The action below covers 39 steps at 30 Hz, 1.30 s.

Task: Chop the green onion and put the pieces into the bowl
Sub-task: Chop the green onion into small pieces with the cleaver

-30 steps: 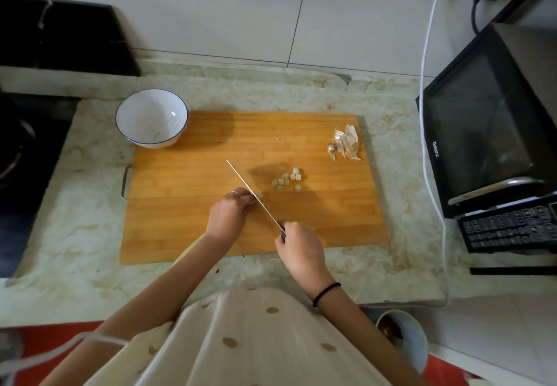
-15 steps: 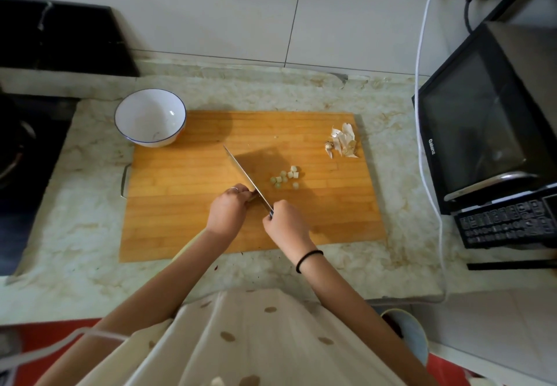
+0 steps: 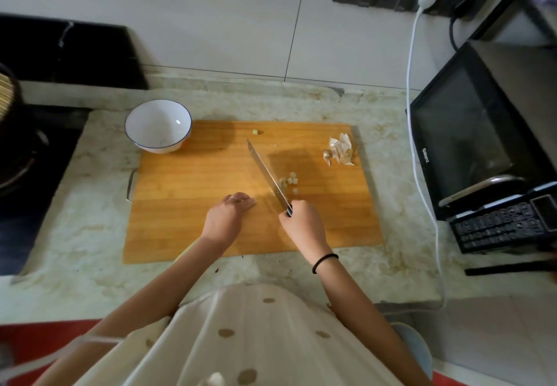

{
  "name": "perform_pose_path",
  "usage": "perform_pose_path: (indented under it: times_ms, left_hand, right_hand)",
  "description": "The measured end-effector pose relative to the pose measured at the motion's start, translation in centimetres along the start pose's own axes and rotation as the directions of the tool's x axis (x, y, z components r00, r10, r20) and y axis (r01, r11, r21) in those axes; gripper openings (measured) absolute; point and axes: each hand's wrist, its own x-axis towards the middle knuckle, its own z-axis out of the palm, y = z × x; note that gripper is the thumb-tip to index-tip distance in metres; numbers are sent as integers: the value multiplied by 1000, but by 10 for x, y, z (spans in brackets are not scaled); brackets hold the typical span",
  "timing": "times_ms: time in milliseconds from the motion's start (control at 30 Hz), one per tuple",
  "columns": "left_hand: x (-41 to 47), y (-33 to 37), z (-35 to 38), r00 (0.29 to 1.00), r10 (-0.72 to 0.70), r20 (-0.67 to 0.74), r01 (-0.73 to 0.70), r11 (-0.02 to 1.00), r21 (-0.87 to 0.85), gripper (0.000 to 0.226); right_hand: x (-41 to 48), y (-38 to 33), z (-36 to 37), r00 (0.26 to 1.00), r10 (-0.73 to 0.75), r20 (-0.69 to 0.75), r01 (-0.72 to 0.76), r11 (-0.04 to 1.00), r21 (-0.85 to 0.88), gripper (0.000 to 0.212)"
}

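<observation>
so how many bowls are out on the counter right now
1. The white bowl with a blue rim sits at the far left corner of the cutting board, beside the stove. No others are visible.

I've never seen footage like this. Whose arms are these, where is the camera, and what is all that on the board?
No machine here: a person wears a camera on the head, looking down at their own hands. The right hand grips a knife, blade resting beside a small pile of chopped pieces. The left hand lies on the cutting board, holding nothing that I can see. One stray piece sits near the board's far edge. A white bowl waits at the far left corner, papery scraps at the far right.
</observation>
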Motion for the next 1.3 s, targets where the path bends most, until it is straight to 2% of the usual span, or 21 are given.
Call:
perform_pose_path:
  times_ms: [167, 333, 467, 600, 800, 933, 1033, 1167, 1300]
  left_hand:
    - [1, 1, 1, 998, -57, -17, 55, 994, -98, 28]
    - [3, -4, 6, 998, -55, -5, 55, 994, -92, 32]
    - [3, -5, 6, 998, -60, -13, 58, 993, -103, 30]
    - [3, -7, 6, 998, -58, -19, 55, 991, -120, 29]
    - [4, -7, 4, 999, -51, -6, 50, 991, -125, 32]
    - [5, -3, 1, 997, -68, -24, 66, 994, -87, 28]
    - [5, -1, -2, 995, -86, -46, 83, 994, -70, 25]
    - [5, 3, -5, 993, -96, -72, 90, 993, -82, 24]
    - [8, -1, 1, 992, -120, -42, 117, 991, -65, 28]
  right_hand:
    - [-17, 4, 8, 997, -64, 38, 66, 996, -65, 38]
    - [-26, 5, 14, 990, -113, 83, 125, 979, -162, 35]
    - [-26, 5, 16, 990, -104, 95, 120, 975, -187, 34]
    - [-27, 4, 16, 988, -114, 100, 132, 972, -194, 17]
    - [-28, -1, 20, 987, -123, 107, 143, 968, -208, 15]
    - [-25, -3, 25, 988, -112, 103, 133, 965, -226, 32]
    - [-24, -6, 26, 990, -106, 92, 125, 966, -229, 20]
    - [-25, -12, 23, 989, -120, 85, 139, 953, -270, 15]
    - [-22, -15, 25, 992, -78, 96, 98, 969, -227, 13]
